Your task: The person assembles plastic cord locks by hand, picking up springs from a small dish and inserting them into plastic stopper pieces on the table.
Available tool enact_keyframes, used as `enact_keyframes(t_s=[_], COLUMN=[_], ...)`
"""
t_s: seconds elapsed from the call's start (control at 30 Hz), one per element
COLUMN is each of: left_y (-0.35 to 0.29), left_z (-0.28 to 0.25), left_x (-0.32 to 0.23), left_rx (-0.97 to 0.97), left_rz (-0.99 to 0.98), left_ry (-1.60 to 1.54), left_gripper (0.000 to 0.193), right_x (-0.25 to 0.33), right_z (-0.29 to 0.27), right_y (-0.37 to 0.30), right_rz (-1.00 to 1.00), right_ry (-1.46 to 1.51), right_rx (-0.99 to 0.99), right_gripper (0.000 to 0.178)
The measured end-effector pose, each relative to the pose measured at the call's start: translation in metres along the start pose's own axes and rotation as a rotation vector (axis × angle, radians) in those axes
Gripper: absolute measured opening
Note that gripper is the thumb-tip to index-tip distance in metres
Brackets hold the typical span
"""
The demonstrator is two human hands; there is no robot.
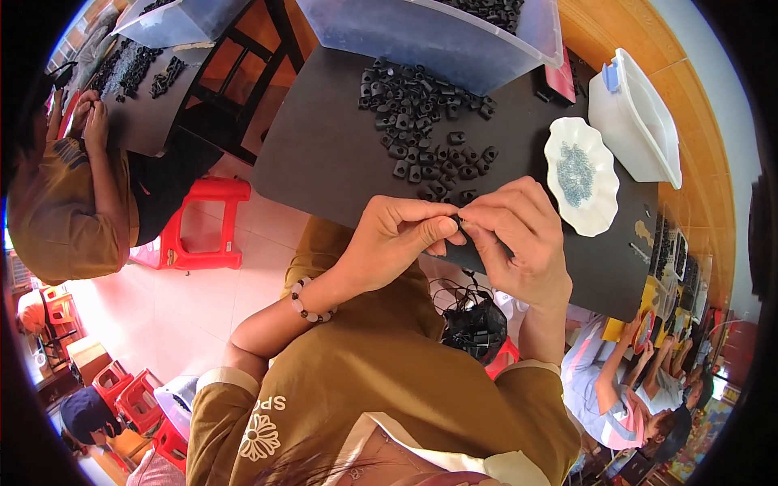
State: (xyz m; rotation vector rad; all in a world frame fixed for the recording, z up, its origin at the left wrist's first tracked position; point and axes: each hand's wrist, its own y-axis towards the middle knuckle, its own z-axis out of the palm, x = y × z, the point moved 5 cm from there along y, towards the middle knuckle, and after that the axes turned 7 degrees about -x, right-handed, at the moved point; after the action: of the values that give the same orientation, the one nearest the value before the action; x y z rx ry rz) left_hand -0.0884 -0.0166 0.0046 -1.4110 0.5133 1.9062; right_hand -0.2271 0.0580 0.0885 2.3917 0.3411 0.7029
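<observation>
My left hand (pixel 405 236) and my right hand (pixel 523 239) meet fingertip to fingertip just over the table's near edge. Both are closed in a pinch around a small black plastic part (pixel 459 219), mostly hidden by the fingers. Beyond them, a heap of small black plastic parts (pixel 413 109), many with a hole in one face, spreads over the dark table (pixel 312 121). To the right of my right hand, a white scalloped dish (pixel 598 217) holds many tiny clear bluish pieces (pixel 575 174).
A translucent bin (pixel 421 44) with more black parts stands at the far side. A white tub (pixel 628 121) stands behind the dish. By my lap hangs a black bag (pixel 474 328). To the left are a red stool (pixel 215 215) and a person (pixel 69 202) working at another table.
</observation>
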Motion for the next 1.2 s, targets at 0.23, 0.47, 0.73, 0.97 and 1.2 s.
enact_keyframes(t_s=[0.23,0.47,0.73,0.97,1.2], left_y=[-0.004,-0.012,-0.023,-0.024,-0.028], left_z=[-0.009,-0.015,-0.027,-0.040,-0.050], left_x=[0.002,-0.001,-0.006,-0.010,-0.018], left_rx=[-0.020,0.026,0.018,-0.108,-0.191], left_rz=[-0.026,-0.025,-0.132,-0.071,0.022], left_ry=[-0.091,-0.037,-0.084,-0.034,-0.045], left_gripper=[0.032,0.032,0.033,0.030,0.028], right_x=[0.006,0.005,0.010,-0.023,-0.081], right_z=[0.011,0.020,0.030,0.027,0.044], right_y=[-0.001,-0.001,0.013,0.037,0.064], right_rz=[0.020,0.019,-0.005,0.204,0.281], right_ry=[0.043,0.067,0.134,0.149,-0.128], right_rx=[-0.007,0.005,0.127,0.164,0.090], right_gripper=[0.035,0.029,0.026,0.019,0.011])
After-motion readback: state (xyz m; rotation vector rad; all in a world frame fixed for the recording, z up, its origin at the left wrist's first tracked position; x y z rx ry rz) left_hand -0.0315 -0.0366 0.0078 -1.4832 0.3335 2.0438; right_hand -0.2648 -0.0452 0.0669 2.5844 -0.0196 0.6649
